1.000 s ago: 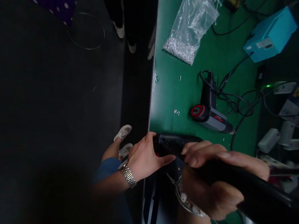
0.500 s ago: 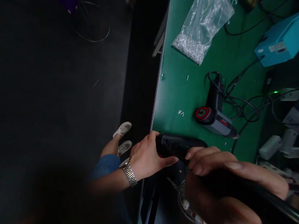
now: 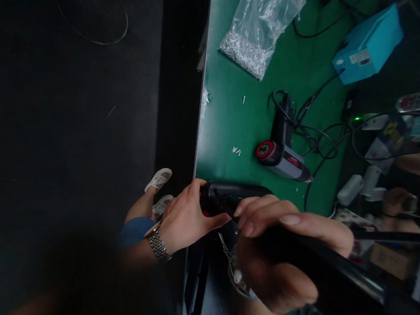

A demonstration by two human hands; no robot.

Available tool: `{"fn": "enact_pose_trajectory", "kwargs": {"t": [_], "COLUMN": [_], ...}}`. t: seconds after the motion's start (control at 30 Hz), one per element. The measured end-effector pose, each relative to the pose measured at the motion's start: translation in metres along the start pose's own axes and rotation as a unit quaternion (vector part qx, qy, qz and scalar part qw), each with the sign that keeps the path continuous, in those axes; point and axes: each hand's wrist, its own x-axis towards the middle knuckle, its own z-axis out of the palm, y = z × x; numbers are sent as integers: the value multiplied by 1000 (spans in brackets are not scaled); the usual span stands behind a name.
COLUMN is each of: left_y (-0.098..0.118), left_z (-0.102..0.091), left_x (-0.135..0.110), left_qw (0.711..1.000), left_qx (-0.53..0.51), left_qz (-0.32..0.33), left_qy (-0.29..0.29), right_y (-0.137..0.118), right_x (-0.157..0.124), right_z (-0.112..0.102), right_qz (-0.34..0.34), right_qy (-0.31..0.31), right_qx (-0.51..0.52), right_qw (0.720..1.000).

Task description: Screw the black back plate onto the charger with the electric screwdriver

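Note:
My left hand (image 3: 186, 219), with a metal watch on its wrist, grips the end of a long black tool (image 3: 232, 197) at the near edge of the green bench (image 3: 229, 121). Its thumb lies by a red spot on the tool's underside. Close to the camera, my right hand (image 3: 281, 242) is wrapped round the same tool's black shaft, fingers curled over the top. A beaded bracelet hangs at that wrist. The tool's far end runs out of view at the lower right.
A grey and black heat gun (image 3: 282, 153) with a red ring lies on the bench among tangled black cables (image 3: 319, 137). A clear bag of small metal parts (image 3: 260, 24) and a blue box (image 3: 368, 45) sit further back. Dark floor lies left.
The view has swung, so the bench sits further left and higher in the picture. Both hands keep the same hold on the black tool.

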Motion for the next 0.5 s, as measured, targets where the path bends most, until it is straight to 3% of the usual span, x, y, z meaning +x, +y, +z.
{"fn": "enact_pose_trajectory", "kwargs": {"t": [0.3,0.5], "left_y": [1,1], "left_z": [5,4], "left_x": [2,1], "left_qw": [1000,999], "left_qx": [-22,-33], "left_qz": [10,10], "left_qy": [7,3], "right_y": [9,12], "right_x": [-5,-2], "right_z": [-8,-6], "right_qz": [-40,-32], "right_qy": [-25,-45], "right_qx": [11,20], "right_qw": [999,998]}}
